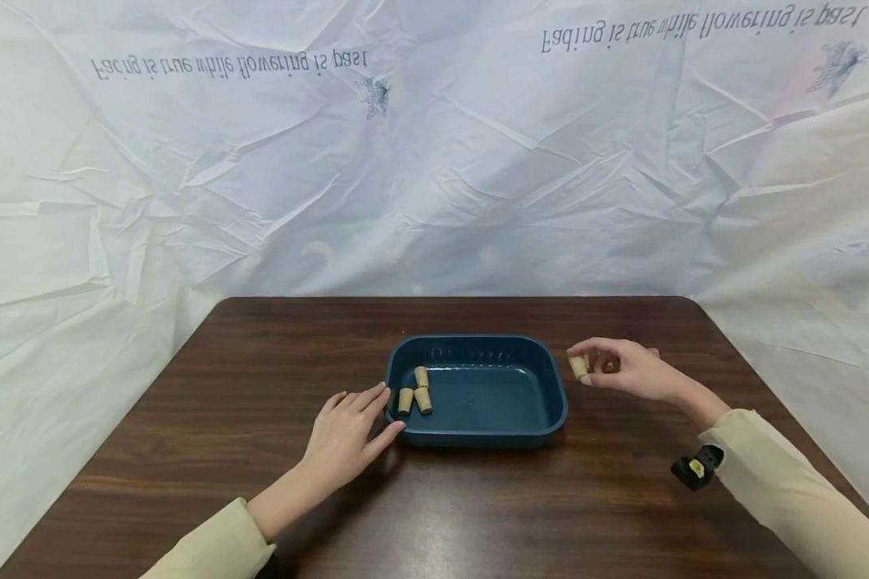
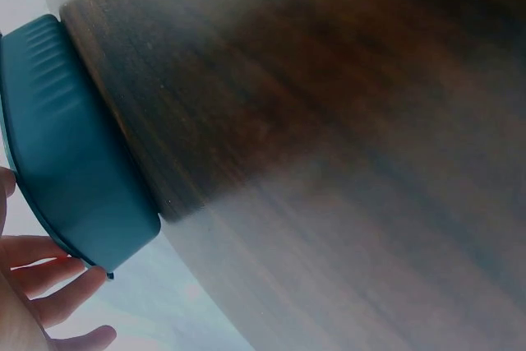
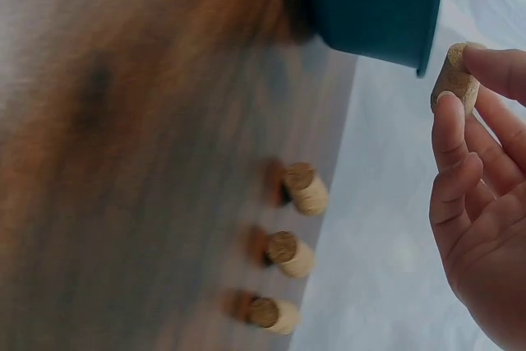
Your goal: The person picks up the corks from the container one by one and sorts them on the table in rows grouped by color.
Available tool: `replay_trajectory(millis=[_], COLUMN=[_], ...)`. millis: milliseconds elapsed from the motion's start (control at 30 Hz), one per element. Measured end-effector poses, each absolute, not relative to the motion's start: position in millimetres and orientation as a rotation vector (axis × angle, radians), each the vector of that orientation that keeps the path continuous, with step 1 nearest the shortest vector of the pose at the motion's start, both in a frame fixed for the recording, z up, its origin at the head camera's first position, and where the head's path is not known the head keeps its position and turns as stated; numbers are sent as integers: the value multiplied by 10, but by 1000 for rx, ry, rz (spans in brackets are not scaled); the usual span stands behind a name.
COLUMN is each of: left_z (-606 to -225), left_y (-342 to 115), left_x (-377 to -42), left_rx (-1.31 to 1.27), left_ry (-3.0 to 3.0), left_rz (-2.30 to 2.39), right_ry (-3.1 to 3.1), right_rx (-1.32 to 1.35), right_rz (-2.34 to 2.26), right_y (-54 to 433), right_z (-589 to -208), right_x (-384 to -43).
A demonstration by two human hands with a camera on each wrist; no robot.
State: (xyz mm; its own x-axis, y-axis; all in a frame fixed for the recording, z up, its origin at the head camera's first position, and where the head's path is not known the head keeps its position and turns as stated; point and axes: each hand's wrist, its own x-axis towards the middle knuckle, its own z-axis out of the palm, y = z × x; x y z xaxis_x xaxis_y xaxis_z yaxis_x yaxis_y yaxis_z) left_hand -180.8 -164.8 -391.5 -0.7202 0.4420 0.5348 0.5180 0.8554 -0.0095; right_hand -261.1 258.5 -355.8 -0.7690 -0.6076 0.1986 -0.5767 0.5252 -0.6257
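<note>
A cork stopper is pinched between the thumb and fingers of my right hand, just off the right end of a dark blue basin. The right wrist view shows this cork held near its ends, beside the basin's rim. My left hand rests with extended fingers against the basin's left rim; in the left wrist view its fingertips touch the basin edge. Inside the basin, at the left, are three corks close together.
Three more corks stand in a row on the brown wooden table, mostly hidden behind the right hand in the head view. A wrinkled white sheet with printed lettering hangs behind and around the table.
</note>
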Motion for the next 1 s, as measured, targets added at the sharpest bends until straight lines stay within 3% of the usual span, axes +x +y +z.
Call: replay_trajectory(millis=[1000], left_z=[-3909], left_y=[-1652], left_x=[-1803], left_rx=[-698], left_ry=[-2501], left_rz=[-197], right_ry=[2724], right_rx=[-867], right_rz=[-1032], right_y=[2813], right_z=[-4033], right_x=[-2573])
